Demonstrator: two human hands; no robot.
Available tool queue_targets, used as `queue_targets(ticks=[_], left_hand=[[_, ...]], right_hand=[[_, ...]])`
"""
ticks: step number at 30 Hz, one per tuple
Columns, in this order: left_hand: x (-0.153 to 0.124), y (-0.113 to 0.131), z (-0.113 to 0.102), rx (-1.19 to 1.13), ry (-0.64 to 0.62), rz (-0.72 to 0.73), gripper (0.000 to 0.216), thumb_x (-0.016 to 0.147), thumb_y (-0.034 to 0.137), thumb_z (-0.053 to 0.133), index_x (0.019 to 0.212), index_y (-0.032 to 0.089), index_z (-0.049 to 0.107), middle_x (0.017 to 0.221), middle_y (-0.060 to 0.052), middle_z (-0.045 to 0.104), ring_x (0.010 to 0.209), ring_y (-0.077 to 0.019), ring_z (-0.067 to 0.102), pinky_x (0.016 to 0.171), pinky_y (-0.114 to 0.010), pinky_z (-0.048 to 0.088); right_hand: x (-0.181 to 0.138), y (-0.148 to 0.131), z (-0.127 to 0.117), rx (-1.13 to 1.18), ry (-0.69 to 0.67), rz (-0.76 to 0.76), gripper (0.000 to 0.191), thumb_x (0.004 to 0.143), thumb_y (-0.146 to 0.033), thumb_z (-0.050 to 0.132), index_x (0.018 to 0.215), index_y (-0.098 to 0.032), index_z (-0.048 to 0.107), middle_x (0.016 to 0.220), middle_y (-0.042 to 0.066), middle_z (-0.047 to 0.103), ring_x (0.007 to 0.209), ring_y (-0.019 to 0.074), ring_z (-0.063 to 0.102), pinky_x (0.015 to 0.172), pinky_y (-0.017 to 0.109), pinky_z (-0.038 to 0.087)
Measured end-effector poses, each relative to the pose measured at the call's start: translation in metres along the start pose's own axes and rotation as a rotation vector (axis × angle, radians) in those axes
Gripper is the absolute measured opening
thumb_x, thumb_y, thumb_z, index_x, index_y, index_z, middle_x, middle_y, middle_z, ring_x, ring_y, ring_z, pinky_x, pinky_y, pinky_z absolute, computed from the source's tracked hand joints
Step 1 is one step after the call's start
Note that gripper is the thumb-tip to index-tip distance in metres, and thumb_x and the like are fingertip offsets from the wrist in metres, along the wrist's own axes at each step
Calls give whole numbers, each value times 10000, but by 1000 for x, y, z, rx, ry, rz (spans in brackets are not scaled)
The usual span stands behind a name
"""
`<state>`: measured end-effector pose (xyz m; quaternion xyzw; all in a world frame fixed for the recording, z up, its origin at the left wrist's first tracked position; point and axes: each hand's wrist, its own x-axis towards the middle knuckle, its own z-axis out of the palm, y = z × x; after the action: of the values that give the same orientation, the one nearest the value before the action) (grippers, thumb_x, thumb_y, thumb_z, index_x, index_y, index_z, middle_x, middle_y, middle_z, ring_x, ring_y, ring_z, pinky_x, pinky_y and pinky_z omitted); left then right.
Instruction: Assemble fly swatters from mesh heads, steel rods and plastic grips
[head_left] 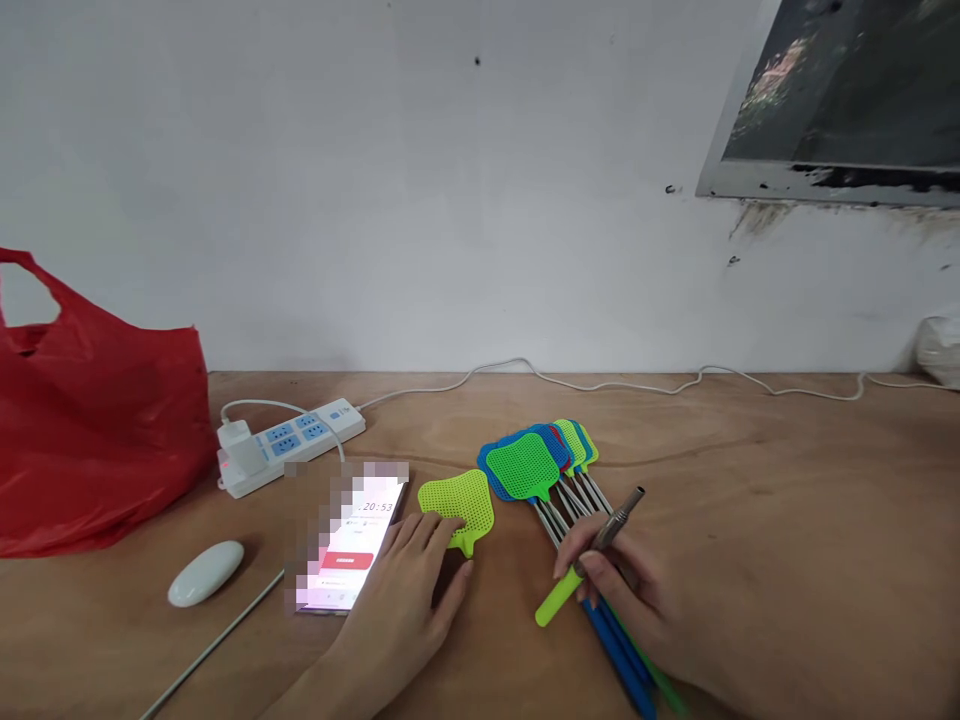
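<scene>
Silver metal rod with lime-green grip (619,520) pinched in right hand (637,600); left hand (405,580) open, flat on yellow-green mesh swatter head (457,505).

Metal-and-plastic handle (619,519); matt wooden table (750,450)

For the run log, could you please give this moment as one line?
left hand: touches loose swatter head | right hand: holds metal handle | swatter pile: beside right hand
</scene>
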<state>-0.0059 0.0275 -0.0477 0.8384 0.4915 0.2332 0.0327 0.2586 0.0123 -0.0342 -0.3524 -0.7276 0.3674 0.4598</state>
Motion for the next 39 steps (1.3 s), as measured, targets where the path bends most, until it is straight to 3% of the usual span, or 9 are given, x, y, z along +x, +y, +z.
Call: queue_targets(ticks=[3,6,11,15,19,23,30,36,39], left_hand=[[0,-6,3,13,35,21,261,978,258,489,1200,191,609,1224,-141,654,1132,-341,624,914,-520,545],[-1,-13,9,74,80,68,319,1008,253,437,1281,158,571,1347,-168,604,1290,-369,529,1031,-571,475],[-1,-11,5,60,48,31,294,1023,277,417,1242,172,584,1146,-131,671,1106,-337,620,934,-548,526],[-2,-11,5,76,38,26,388,994,347,515,1337,167,529,1320,-161,611,1229,-360,562,997,-554,496],[-4,-16,10,82,1,21,582,951,440,606,1437,162,448,1422,-166,569,1333,-376,488,1078,-557,438],[-1,-12,5,56,-66,-51,547,923,448,646,1382,186,505,1310,-152,630,1204,-365,578,996,-547,483],[0,-9,2,76,-72,-53,419,948,377,572,1313,170,565,1269,-161,635,1141,-362,602,956,-531,488],[0,-8,3,69,-69,-42,421,958,344,537,1335,160,560,1304,-162,624,1156,-360,596,955,-531,496],[1,-7,2,77,-89,-57,431,960,347,534,1338,140,561,1302,-171,622,1155,-368,593,953,-543,496]], right_hand=[[1,4,2,-31,-111,58,337,1049,-437,438,936,-206,657,847,47,679,640,129,594,591,238,487],[2,7,6,57,-53,140,341,1043,-482,433,1019,-207,633,756,19,661,586,127,567,529,227,445],[7,8,8,45,73,273,457,995,-536,509,1264,-181,611,500,-102,381,441,103,367,442,224,292],[9,12,6,-17,47,370,569,974,-548,516,1362,-136,579,494,-92,426,420,106,375,423,237,272],[12,16,3,16,-33,403,553,941,-461,566,1385,-131,561,519,-82,488,462,119,457,485,246,361],[9,14,-4,66,-110,425,490,867,-355,624,1327,-185,615,641,-67,506,537,112,519,532,233,404],[4,-5,-17,-161,-552,314,439,731,-159,672,1147,-265,765,622,-59,571,513,91,450,484,196,342],[10,-21,-11,-287,-577,224,223,768,-188,693,932,-278,815,559,-71,538,484,83,404,487,206,312],[8,-19,-8,-315,-579,209,246,776,-165,673,948,-278,809,524,-83,498,461,84,374,475,221,279]])
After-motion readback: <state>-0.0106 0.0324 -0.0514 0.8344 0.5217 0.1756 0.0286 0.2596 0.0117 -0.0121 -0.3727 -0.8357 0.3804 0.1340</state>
